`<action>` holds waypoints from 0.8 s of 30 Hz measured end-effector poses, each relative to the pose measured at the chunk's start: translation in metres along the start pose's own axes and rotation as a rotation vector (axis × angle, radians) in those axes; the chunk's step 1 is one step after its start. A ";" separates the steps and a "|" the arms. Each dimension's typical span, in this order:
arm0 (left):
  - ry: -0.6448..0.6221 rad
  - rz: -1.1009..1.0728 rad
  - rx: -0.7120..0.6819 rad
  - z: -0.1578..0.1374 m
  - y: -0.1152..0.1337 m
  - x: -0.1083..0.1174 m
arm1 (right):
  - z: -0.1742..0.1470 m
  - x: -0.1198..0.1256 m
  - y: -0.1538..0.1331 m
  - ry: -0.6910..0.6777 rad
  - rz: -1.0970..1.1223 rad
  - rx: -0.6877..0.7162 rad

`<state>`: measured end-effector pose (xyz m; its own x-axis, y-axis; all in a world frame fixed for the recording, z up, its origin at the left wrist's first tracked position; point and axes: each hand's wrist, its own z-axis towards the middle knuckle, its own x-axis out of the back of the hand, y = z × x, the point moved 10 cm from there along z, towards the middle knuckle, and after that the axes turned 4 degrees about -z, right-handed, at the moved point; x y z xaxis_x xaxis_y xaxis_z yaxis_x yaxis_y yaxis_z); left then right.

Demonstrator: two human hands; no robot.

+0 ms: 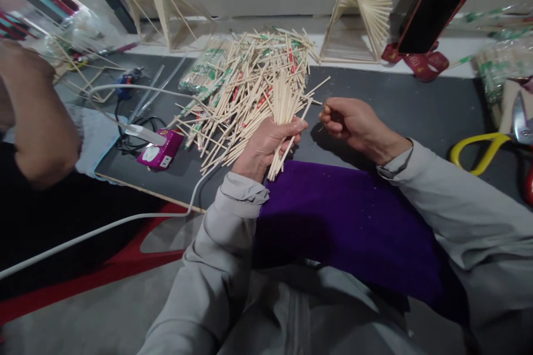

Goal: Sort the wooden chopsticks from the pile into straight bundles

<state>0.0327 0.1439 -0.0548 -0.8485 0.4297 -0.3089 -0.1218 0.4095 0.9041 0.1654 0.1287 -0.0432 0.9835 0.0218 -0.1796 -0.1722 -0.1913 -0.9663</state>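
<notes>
My left hand point(264, 141) is wrapped round a bundle of pale wooden chopsticks point(285, 97), whose upper ends fan out away from me while the lower ends poke out below the fist. To its right, my right hand point(353, 125) is closed, thumb against curled fingers. A thin sliver seems to show by its fingertips, too small to name. Behind the bundle, a large heap of loose chopsticks point(237, 105) with green and red wrapper pieces covers the dark grey tabletop point(350, 80). A purple cloth point(333, 205) lies across my lap, below both hands.
Left of the heap are a magenta power strip point(160, 150) with a white cable, a blue glue gun point(127, 83) and another person's arm point(41, 111). Stick-built frames point(362, 16) stand along the wall. Yellow-handled scissors point(478, 152) and packed chopsticks point(495, 75) are on the right.
</notes>
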 end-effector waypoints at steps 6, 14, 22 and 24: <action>0.034 0.066 0.035 -0.004 -0.002 -0.004 | -0.001 0.003 -0.003 0.070 0.040 0.048; 0.081 0.228 0.008 -0.006 -0.002 -0.003 | -0.001 0.003 -0.001 0.056 -0.045 0.059; 0.065 0.325 -0.031 -0.004 -0.004 -0.007 | -0.001 -0.003 -0.002 0.085 -0.181 0.078; 0.071 0.318 -0.042 -0.004 -0.004 -0.009 | -0.001 -0.004 -0.004 0.104 -0.271 0.137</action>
<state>0.0385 0.1349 -0.0541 -0.8811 0.4727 0.0107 0.1349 0.2297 0.9639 0.1627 0.1286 -0.0386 0.9938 -0.0482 0.1003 0.0974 -0.0585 -0.9935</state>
